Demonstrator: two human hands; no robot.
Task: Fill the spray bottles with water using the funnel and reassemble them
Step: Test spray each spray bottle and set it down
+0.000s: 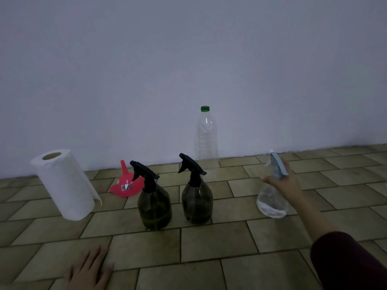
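Right hand (288,185) reaches out at the clear spray bottle (271,199), grip at the neck just under the pale blue trigger head (277,164); fingers spread round the neck but blurred, cannot tell if they actually clamp it or only touch. Clear bottle stands upright on the tiled floor (209,243), far right of the row, its round body below and left of the hand, a little water low in it. Dark red sleeve (345,260) covers the forearm at lower right. Left hand (90,271) lies flat on the floor at the bottom edge, fingers straight and spread, holding nothing, well apart from every bottle. Two dark green spray bottles with black trigger heads on stand upright in the middle: left one (154,204), right one (197,199), near each other, not touching. Red funnel (125,183) lies tipped on the floor just behind the left dark bottle, spout pointing up and back. Paper towel roll (62,185) stands far left, loose sheet end hanging off its right side. Clear plastic bottle with green cap (206,137) stands upright against the wall (188,59) behind the right dark bottle, looks empty.
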